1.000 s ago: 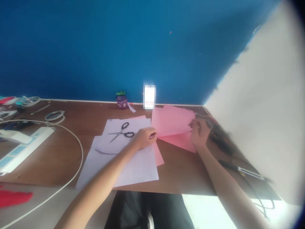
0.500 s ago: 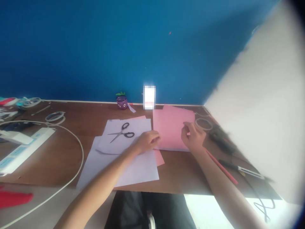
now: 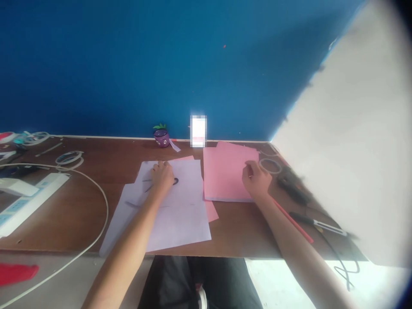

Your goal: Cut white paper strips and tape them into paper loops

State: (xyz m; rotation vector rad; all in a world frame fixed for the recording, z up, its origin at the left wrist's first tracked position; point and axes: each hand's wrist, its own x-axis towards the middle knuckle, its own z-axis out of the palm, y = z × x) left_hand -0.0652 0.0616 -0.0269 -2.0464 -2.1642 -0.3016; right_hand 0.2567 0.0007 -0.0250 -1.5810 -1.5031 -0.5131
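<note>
Two hands on the paper, nothing cut.
Left hand (image 3: 162, 176) curls over the black-handled metal scissors (image 3: 174, 181) at frame centre; right hand (image 3: 255, 180) presses loosely on the flat pink paper sheet (image 3: 223, 174); I can't tell its grip.

Brown table (image 3: 96, 201) under white sheets (image 3: 180, 219), pink paper (image 3: 225, 171), power strip (image 3: 28, 199).

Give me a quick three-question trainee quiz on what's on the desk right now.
1. True or false: the left hand lies over the scissors.
2. Which colour is the paper under the right hand? A white, B pink, C blue.
3. Fill in: the purple pot stands against the ___ wall.

Key: 1 true; 2 B; 3 blue.
</note>
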